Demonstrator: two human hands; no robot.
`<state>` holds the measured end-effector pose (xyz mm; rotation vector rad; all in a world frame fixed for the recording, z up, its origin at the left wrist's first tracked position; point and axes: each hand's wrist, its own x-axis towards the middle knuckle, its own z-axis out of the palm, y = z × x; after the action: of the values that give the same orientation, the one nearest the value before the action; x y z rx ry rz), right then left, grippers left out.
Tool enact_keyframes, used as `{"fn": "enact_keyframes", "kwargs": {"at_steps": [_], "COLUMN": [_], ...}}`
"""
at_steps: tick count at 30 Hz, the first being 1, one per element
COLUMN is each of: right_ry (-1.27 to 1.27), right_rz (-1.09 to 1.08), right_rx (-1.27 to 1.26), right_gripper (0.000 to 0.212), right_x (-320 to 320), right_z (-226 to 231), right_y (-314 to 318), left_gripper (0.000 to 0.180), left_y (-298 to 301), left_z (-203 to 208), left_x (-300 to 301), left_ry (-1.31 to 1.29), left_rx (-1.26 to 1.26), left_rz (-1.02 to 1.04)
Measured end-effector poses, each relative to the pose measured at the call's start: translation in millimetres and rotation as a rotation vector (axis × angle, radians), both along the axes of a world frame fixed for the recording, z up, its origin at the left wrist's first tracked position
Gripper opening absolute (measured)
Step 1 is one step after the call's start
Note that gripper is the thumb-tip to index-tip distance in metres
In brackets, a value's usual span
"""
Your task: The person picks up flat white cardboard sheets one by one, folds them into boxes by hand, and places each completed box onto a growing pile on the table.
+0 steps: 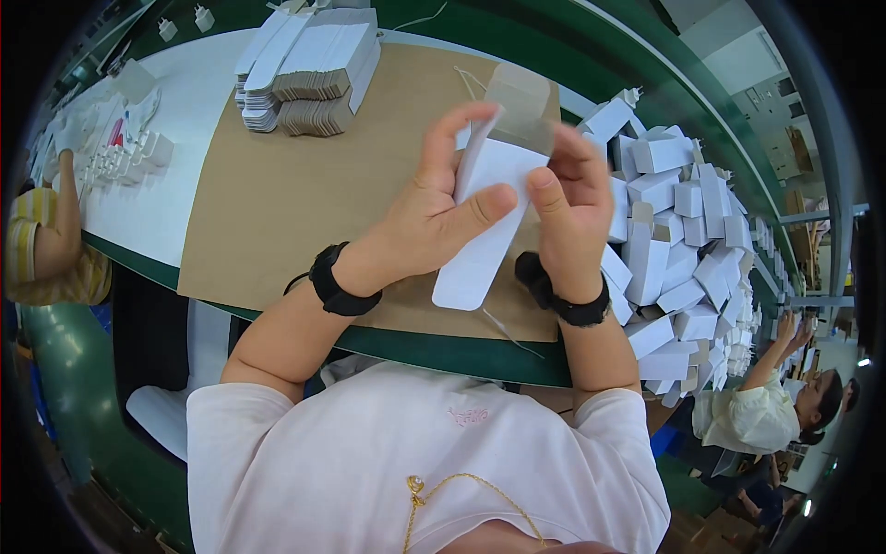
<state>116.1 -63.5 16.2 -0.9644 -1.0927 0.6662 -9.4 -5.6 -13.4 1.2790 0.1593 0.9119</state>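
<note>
Between my two hands, above the brown cardboard sheet (pixel 277 203), is a small white carton (pixel 503 175) with a long flap hanging toward me. Its far end shows grey inner faces and raised flaps. My left hand (pixel 452 198) grips its left side, the thumb lying across the front panel. On the other side my right hand (pixel 572 194) holds the right edge, thumb on the panel and fingers behind, slightly blurred. Each wrist wears a black band.
Flat white cartons (pixel 314 65) stand stacked at the back of the sheet. A large heap of folded white boxes (pixel 678 258) lies at the right. On the left, a co-worker's gloved hand (pixel 66 134) is near small white parts (pixel 129 162). Another person (pixel 766 411) is at the far right.
</note>
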Motion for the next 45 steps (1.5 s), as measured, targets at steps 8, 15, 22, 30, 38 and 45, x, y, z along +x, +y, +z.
{"fn": "enact_keyframes", "kwargs": {"at_steps": [8, 15, 22, 30, 38, 45], "right_ry": [-0.357, -0.398, -0.194, -0.162, -0.405, -1.394], "right_rz": [0.062, 0.138, 0.170, 0.140, 0.234, -1.215], "right_rx": [0.051, -0.020, -0.373, -0.321, -0.207, 0.194], "right_gripper": [0.018, 0.027, 0.026, 0.019, 0.032, 0.031], "right_x": [24, 30, 34, 39, 33, 101], "right_z": [-12, 2, 16, 10, 8, 80], "right_y": [-2, -3, -4, -1, -5, -57], "left_gripper": [0.051, 0.064, 0.076, 0.076, 0.068, 0.057], "left_y": [4, 9, 16, 18, 16, 30], "left_z": [-1, -3, -2, 2, 1, -9], "left_x": [-7, -10, -16, -15, -12, -15], "left_ry": [0.194, 0.199, 0.396, 0.418, 0.334, 1.061], "left_rx": [-0.022, 0.125, 0.281, 0.250, 0.121, 0.702], "left_rz": [-0.084, -0.070, -0.106, -0.119, -0.020, 0.587]}}
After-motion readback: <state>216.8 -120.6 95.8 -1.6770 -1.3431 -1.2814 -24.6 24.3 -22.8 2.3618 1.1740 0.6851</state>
